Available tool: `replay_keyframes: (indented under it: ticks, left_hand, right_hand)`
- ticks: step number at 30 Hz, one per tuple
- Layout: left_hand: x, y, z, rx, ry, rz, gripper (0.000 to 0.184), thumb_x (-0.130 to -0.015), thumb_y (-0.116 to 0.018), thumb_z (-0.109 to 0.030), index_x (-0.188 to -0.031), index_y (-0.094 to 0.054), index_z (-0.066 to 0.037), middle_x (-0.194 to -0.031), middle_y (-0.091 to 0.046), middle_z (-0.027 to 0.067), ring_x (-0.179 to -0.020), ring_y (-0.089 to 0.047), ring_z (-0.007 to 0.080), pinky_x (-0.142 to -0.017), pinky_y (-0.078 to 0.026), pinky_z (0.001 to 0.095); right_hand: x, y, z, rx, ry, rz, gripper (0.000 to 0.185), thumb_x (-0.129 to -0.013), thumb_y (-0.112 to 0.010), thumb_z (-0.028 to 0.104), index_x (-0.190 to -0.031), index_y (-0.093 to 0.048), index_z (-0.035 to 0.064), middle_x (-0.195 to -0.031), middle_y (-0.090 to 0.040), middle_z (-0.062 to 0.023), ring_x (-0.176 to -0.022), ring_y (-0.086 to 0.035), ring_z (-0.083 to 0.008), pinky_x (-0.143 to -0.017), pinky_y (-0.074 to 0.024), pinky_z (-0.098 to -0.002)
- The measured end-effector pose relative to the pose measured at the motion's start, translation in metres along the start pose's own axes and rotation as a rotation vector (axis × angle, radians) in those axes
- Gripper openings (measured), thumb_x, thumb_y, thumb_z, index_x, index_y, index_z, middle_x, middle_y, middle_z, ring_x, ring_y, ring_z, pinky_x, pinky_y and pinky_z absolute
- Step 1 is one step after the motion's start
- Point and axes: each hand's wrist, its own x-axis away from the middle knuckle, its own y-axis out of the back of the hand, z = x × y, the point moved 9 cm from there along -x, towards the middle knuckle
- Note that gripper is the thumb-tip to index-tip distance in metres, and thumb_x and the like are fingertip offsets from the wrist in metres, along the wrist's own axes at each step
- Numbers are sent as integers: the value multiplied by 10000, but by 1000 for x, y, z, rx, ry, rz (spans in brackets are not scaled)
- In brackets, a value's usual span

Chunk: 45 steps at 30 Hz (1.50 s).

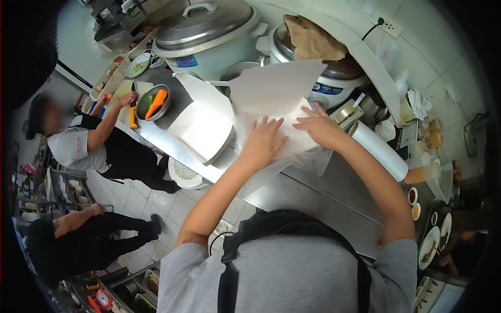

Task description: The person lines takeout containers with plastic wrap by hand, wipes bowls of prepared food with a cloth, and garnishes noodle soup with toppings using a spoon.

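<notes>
The left hand and the right hand are held apart, palms down, with fingers spread; neither is seen to be clamped on anything. Both are laid on a white carton, which is located directly beneath them with a broad panel raised on their far side. Clear plastic is noted under the carton, spread out on the near side of the hands. Whether the fingertips are pressed against carton or film cannot be told.

A second white box, open, is placed just to the left of the left hand. A white roll is laid to the right of the right hand. A steel counter is exposed on the near side of both.

Beyond the hands, a large lidded cooker is stationed to the left, and a second cooker, topped with a brown cloth, to the right. Well to the left, a steel bowl holding orange and green items is recorded; beside it, a yellow-handled knife is held by a co-worker's hand. Farther right than the roll and nearer the body, a plate bearing food is observed.
</notes>
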Motion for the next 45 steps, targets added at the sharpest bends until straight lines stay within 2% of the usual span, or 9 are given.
replay_keyframes:
  ticks: [4, 12, 16, 20, 21, 29, 38, 42, 45]
  left_hand:
    - [53, 30, 36, 19, -182, -256, 305, -819, -608, -114, -1124, -623, -115, -1234, -583, 111, -1254, -489, 310, -1081, -309, 487]
    - [88, 43, 7, 42, -158, -328, 431, -760, -604, -34, -1174, -622, -152, -1243, -588, 81, -1279, -463, 323, -1101, -273, 497]
    - [94, 34, 37, 497, 27, -428, 293, -853, -601, -115, -1141, -651, -139, -1137, -656, 57, -1291, -459, 312, -1116, -219, 511]
    - [90, 32, 60, 876, 352, -647, 313, -990, -468, -257, -1014, -692, -40, -846, -696, 87, -944, -614, 147, -939, -405, 312]
    - [85, 40, 62, 807, 356, -708, 386, -1015, -411, -289, -1017, -686, -17, -676, -653, 69, -703, -536, 73, -704, -429, 237]
    - [65, 56, 85, 789, 493, -700, 445, -1010, -421, -361, -986, -696, -13, -421, -422, -5, -344, -410, 83, -392, -331, 247]
    - [74, 27, 110, 814, 699, -498, 329, -947, -563, -307, -1060, -704, -32, -449, -456, -3, -334, -401, 73, -325, -318, 254]
    - [82, 50, 94, 449, 725, -399, 471, -817, -720, -250, -1241, -609, -78, -581, -579, 77, -488, -544, 144, -500, -455, 304]
    - [99, 111, 42, 44, 481, -733, 594, -734, -769, -181, -1290, -569, -119, -892, -618, 119, -818, -608, 219, -731, -479, 355]
  right_hand:
    - [50, 39, 5, 31, 5, -251, 568, -740, -520, -79, -1241, -592, 177, -1305, -559, -37, -1319, -400, -288, -1149, -203, -531]
    - [81, 36, -4, -192, 29, -307, 479, -719, -691, 119, -1190, -627, 176, -1254, -593, -43, -1258, -467, -298, -1107, -285, -515]
    - [82, 17, -41, -593, -204, -532, 243, -838, -647, 185, -1062, -680, 97, -1084, -658, -77, -1074, -585, -235, -991, -403, -384]
    - [74, -14, -60, -1101, -476, -764, 263, -950, -548, 255, -966, -674, 25, -897, -665, -84, -869, -604, -134, -826, -443, -268]
    - [72, -15, -59, -1170, -481, -831, 295, -970, -523, 270, -949, -667, 13, -853, -658, -81, -818, -598, -110, -781, -446, -246]
    - [69, -17, -69, -1000, -814, -854, 380, -957, -524, 363, -832, -663, 32, -529, -511, -14, -477, -509, -89, -499, -380, -246]
    - [60, -11, -90, -666, -922, -678, 371, -859, -634, 405, -759, -678, 51, -566, -582, -78, -505, -575, -192, -529, -447, -313]
    - [66, 9, -88, -414, -942, -560, 331, -782, -702, 407, -859, -681, 86, -603, -612, -92, -601, -614, -259, -600, -470, -384]
    - [78, 42, -72, -357, -940, -594, 303, -757, -737, 288, -993, -648, 122, -650, -601, -67, -667, -616, -252, -651, -469, -381]
